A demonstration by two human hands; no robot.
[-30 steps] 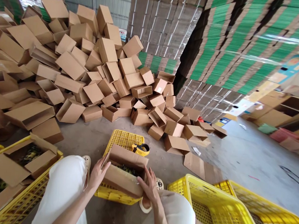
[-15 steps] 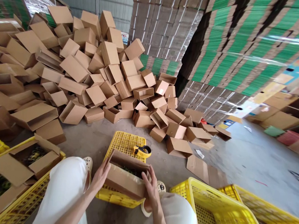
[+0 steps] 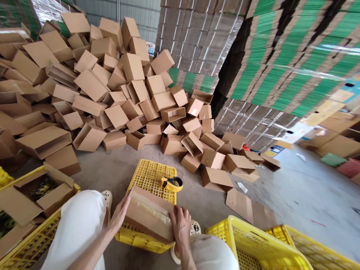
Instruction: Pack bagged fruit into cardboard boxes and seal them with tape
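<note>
A small cardboard box lies on an upturned yellow plastic crate between my knees. Its top flaps are folded down, and a strip of clear tape runs along the seam. My left hand presses on the box's left end with fingers extended along it. At the right end, my right hand grips the box, fingers bent over the top edge. Just behind the box, a yellow tape dispenser rests on the crate. The box's contents are hidden.
Open boxes with dark green contents sit in a yellow crate at my left. Two yellow crates stand at my right. A large heap of cardboard boxes lies ahead, before stacks of flattened cartons. Flat cardboard lies on the floor.
The box's top flaps have come down, covering the green contents that showed before. My right hand has shifted from the box's side to its top right edge.
</note>
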